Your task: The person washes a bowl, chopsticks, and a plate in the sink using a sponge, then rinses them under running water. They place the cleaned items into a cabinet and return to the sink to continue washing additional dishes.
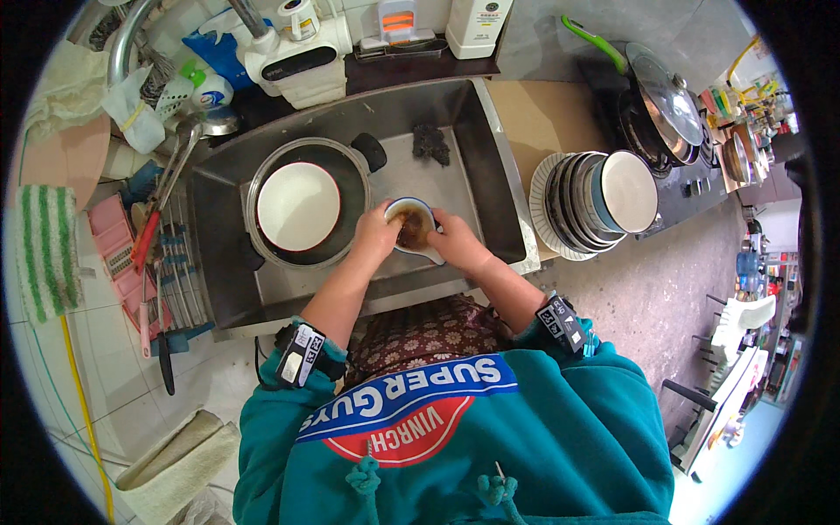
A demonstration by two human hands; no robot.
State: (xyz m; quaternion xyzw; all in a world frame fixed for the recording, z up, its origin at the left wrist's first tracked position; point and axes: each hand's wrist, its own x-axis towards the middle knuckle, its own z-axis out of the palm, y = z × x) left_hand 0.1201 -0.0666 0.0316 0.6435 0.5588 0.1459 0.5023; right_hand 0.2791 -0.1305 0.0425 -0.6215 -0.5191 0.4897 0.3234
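Note:
Both my hands are closed around a small white bowl [411, 205] with a dark blue rim, held above the front of the steel sink [509, 166]. A little brown residue or liquid shows inside it. My left hand [376, 232] grips its left side, with the thumb over the rim. My right hand [458, 242] has hold of the right side, its thumb also at the rim. In the left half of the sink sits a dark two-handled pot [354, 206], with a larger white bowl [299, 206] resting in it. Farther back lies a black scouring pad [430, 144].
Right of the sink, stacked plates and bowls [628, 192] lean sideways. Beyond them, a pan with a glass lid [665, 92] stands on the cooktop [687, 206]. A white bottle [477, 28] and a white tap unit [302, 66] stand behind the sink. A green-striped cloth [48, 254] hangs left.

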